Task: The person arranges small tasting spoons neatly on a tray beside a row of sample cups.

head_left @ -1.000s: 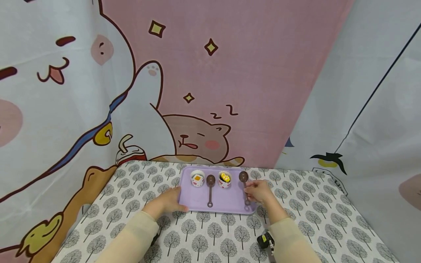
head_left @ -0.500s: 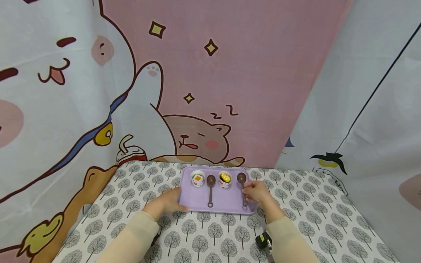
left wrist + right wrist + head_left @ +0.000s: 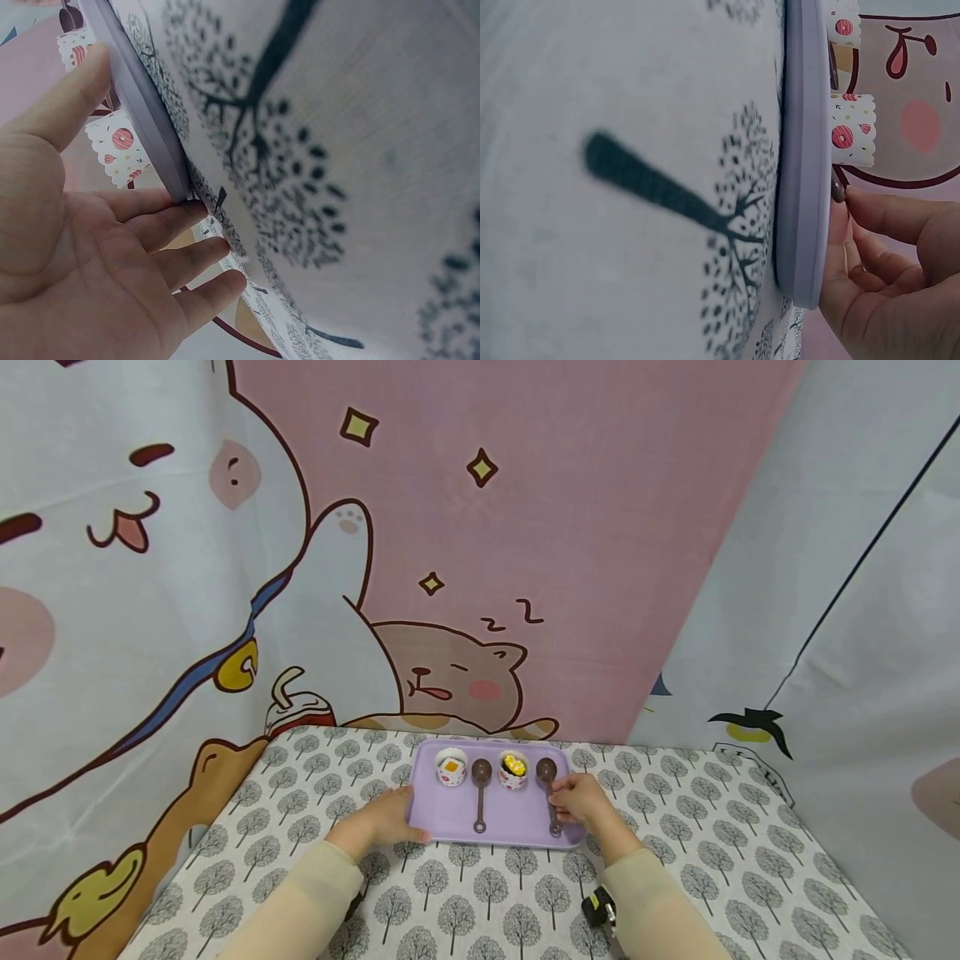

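Note:
A lilac tray [image 3: 517, 827] lies on the table. On its right side, my right hand [image 3: 585, 802] pinches the handle of a brown round-bowled spoon [image 3: 547, 769] between thumb and fingers. Only a bit of that spoon [image 3: 837, 190] shows in the right wrist view. My left hand [image 3: 382, 818] touches the tray's left end, its fingers extended along the rim [image 3: 142, 94] and the thumb at the near side. A second brown spoon [image 3: 481, 770] lies between two printed paper cups: one [image 3: 452, 772] shows white with an orange square, the other [image 3: 513, 777] yellow pieces over black.
A tree-print cloth [image 3: 487, 893] covers the table around the tray. Behind stands a cartoon-printed curtain [image 3: 585, 568]. A small black device [image 3: 597, 907] sits by the right sleeve.
My right hand has shifted slightly left, bringing the held spoon from the tray's right edge inward, nearer the cup with yellow pieces. The left hand and tray have stayed put.

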The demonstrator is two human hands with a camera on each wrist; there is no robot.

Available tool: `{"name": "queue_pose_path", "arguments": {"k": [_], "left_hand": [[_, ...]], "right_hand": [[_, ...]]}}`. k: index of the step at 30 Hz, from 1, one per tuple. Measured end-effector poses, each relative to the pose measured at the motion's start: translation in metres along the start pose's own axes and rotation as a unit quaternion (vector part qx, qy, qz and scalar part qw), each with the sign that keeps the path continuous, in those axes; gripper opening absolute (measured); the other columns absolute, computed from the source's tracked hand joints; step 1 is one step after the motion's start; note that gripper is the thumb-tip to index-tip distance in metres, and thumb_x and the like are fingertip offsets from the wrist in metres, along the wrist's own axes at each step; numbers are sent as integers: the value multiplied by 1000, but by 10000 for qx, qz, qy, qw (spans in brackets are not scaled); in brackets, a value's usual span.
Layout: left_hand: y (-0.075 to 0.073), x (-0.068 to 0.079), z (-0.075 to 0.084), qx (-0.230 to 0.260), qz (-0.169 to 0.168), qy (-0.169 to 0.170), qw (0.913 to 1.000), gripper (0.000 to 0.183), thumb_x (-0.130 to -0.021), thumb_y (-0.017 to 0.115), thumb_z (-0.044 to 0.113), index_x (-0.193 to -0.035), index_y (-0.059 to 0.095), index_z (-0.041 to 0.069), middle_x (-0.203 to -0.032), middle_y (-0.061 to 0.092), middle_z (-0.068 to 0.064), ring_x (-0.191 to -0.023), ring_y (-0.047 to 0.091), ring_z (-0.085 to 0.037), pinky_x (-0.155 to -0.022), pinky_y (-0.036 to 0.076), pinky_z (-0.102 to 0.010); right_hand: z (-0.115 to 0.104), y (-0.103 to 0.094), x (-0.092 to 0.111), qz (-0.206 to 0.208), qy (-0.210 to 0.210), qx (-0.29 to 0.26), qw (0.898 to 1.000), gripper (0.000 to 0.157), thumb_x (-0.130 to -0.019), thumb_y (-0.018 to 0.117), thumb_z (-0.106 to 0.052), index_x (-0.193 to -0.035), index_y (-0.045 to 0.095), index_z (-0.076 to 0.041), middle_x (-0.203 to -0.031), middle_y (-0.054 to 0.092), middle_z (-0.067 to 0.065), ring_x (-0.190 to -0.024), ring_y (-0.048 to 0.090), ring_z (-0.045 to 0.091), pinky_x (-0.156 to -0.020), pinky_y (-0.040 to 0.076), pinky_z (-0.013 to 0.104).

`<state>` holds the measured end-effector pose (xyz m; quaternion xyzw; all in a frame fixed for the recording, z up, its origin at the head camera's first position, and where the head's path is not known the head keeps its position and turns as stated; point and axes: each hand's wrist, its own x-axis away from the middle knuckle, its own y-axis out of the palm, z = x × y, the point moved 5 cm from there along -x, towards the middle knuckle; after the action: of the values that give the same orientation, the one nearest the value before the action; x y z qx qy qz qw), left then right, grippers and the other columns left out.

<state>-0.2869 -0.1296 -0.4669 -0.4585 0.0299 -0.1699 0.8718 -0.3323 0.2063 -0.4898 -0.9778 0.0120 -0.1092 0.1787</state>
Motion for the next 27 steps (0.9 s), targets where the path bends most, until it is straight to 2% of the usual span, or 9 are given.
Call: {"name": "queue_pose_path", "arguments": {"k": [20,27], "left_hand": [[3,-4,-5,60,4,76,10000,100,-73,88,32,-148,37,-9,-148,46,-26,-139,38,-48,-118,24,-61],[3,-3,-5,158,11,58,9999,100,-73,88,31,-149,36,-8,-148,47,-25,-138,39,-49,-115,27,-62]], "right_hand": [[1,5,-3,32,-25,321,9995,24,-83,65,14,-106,61,13,-76,60,11,-59,60,17,-57,61,30],[1,6,-4,18,6,377,9993,22,-84,65,13,-105,61,12,-76,61,13,-58,61,17,-56,60,30]]}}
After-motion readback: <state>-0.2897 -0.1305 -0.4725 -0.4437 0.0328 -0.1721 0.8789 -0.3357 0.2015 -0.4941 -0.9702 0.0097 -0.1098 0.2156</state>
